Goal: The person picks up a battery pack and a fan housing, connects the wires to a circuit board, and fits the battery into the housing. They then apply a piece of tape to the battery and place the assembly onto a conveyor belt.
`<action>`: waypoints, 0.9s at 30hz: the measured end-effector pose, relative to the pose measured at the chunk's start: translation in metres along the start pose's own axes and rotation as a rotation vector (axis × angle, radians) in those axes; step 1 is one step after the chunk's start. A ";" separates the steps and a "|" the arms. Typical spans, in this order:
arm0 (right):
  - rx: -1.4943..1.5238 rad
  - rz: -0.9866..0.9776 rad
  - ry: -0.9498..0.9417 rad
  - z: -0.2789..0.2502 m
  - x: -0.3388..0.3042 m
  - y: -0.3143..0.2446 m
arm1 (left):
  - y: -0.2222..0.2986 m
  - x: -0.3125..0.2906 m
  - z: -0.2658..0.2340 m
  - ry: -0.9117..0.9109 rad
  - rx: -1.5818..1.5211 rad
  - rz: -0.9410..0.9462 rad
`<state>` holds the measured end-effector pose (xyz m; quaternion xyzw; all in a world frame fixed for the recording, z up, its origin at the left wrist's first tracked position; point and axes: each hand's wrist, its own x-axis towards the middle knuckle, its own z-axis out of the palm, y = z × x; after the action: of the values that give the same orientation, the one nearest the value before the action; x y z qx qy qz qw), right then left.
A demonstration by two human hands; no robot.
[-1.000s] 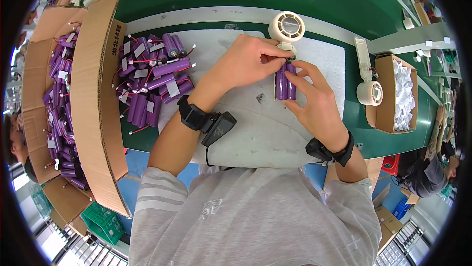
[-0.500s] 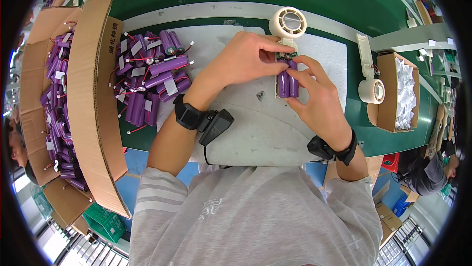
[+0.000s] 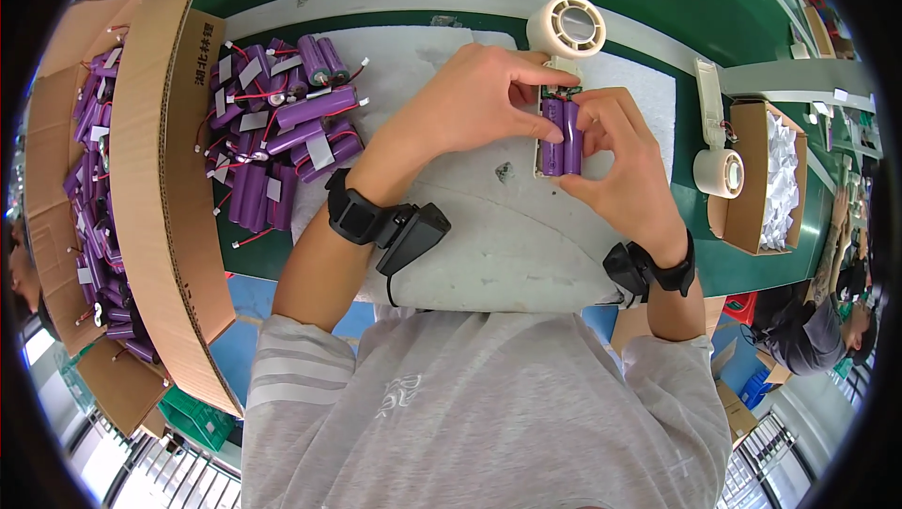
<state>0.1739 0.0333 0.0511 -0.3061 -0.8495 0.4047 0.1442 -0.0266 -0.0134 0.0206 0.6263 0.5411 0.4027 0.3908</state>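
A cream handheld fan (image 3: pixel 572 27) with a round grille lies on the pale mat, its handle opened toward me. Two joined purple battery cells (image 3: pixel 562 145) sit in the handle, below a small green circuit board (image 3: pixel 561 93). My left hand (image 3: pixel 474 100) grips the handle from the left, its thumb on the cells and its fingers up by the board. From the right, my right hand (image 3: pixel 628 156) closes on the handle, thumb near the lower end of the cells and curled fingers along their side. The fingertips partly hide the handle's edges.
Purple battery packs (image 3: pixel 282 124) with red leads lie heaped at the left, beside a tall cardboard box (image 3: pixel 174 180) holding more. At the right are a second cream fan (image 3: pixel 719 173) and a carton (image 3: pixel 731 161) of white pieces. A grey mat (image 3: pixel 451 227) covers the green bench.
My left thumb has moved down onto the cells, and my right fingers have shifted to their right side. The cells now appear seated against the handle. The whole view has shifted slightly.
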 end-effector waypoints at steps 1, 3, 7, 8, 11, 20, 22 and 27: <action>-0.019 -0.031 -0.001 -0.001 0.000 0.002 | -0.003 0.001 0.000 0.011 -0.008 0.010; -0.053 -0.089 -0.003 -0.001 0.000 0.005 | -0.006 0.003 0.001 0.029 -0.026 0.028; -0.040 -0.037 0.034 0.003 0.002 0.002 | -0.005 0.002 -0.001 -0.007 -0.031 -0.068; -0.038 -0.029 0.029 0.003 0.002 0.003 | -0.003 0.003 -0.002 -0.011 -0.038 -0.074; 0.030 -0.002 0.024 0.003 0.004 0.008 | 0.005 0.005 -0.004 -0.062 -0.004 -0.138; -0.003 0.049 0.031 0.004 0.009 0.004 | -0.003 0.007 0.002 0.010 -0.010 -0.105; 0.011 -0.011 -0.003 0.001 0.011 0.006 | -0.006 0.006 0.002 0.014 -0.083 -0.102; -0.069 -0.132 -0.006 -0.003 0.007 0.012 | -0.002 0.006 -0.001 -0.030 -0.092 -0.118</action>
<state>0.1751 0.0455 0.0441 -0.2531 -0.8816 0.3660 0.1572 -0.0276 -0.0076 0.0191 0.5807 0.5520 0.3939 0.4504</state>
